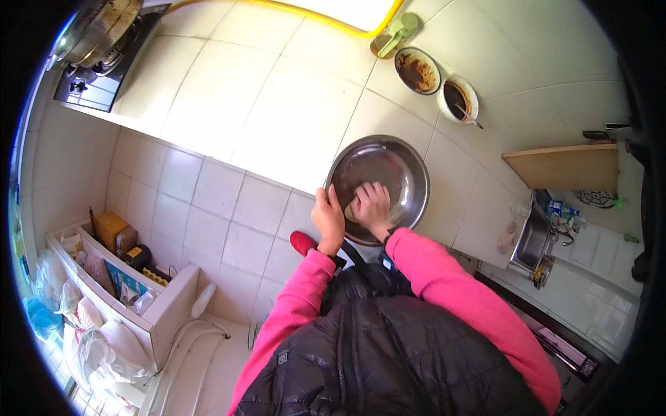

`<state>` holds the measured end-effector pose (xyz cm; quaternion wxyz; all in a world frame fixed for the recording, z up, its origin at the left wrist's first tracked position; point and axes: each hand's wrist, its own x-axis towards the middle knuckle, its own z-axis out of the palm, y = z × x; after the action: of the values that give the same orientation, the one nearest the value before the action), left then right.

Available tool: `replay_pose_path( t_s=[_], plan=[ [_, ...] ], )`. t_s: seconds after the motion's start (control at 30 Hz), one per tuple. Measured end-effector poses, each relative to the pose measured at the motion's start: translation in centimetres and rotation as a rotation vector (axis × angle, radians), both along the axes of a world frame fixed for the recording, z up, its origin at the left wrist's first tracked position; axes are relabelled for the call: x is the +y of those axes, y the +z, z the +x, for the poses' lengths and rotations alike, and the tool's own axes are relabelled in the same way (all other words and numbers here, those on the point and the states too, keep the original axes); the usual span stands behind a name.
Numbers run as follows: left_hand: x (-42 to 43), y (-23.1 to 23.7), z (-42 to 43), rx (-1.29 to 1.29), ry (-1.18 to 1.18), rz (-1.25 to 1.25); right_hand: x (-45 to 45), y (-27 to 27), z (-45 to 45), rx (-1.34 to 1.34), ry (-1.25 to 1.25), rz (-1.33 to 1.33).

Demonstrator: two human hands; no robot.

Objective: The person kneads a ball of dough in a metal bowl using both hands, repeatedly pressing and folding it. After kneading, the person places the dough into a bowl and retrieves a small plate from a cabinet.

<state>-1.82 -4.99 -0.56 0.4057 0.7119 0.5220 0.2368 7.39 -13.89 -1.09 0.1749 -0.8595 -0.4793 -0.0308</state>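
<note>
A round stainless steel basin [382, 153] rests on the tiled counter at its near edge, just in front of my body. My left hand [329, 216] grips the basin's left rim, thumb pointing up along it. Down inside the basin, my right hand [372, 205] has its fingers curled over a pale lump [349, 213], perhaps dough. Most of that lump is hidden under the hand, so its shape cannot be made out. The basin's inner wall is shiny and bare on the far side.
Farther back stand a sauce-stained bowl [417, 70], a white bowl of dark sauce [458, 99] with a spoon, and a green-lidded jar [398, 36]. A gas stove [91, 86] with a pot is far left; a sink [532, 236] and wooden board [564, 167] lie right.
</note>
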Motion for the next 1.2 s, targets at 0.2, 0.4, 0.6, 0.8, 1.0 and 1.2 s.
replay_pose_path(
  t_s=[0.2,0.4,0.6,0.8,1.0,1.2],
  plan=[
    [0.0,0.3,0.0,-0.018,-0.001,-0.038,2.5,-1.4,0.8,0.002,-0.055,0.006],
    [0.1,0.5,0.2,-0.027,-0.009,-0.069,4.3,-1.7,2.2,0.048,-0.095,-0.065],
    [0.0,0.7,0.1,0.001,-0.005,-0.06,5.2,-2.5,3.1,0.111,-0.087,-0.13],
    [0.1,0.1,0.1,0.067,-0.04,-0.013,6.2,-1.7,3.6,0.188,-0.125,-0.192],
    [-2.6,2.4,-2.9,0.108,-0.178,-0.306,3.3,1.0,7.6,0.726,-0.161,-0.017],
    [0.4,2.0,-0.1,-0.057,-0.096,0.03,1.1,1.3,7.9,0.619,-0.442,-0.359]
  ],
)
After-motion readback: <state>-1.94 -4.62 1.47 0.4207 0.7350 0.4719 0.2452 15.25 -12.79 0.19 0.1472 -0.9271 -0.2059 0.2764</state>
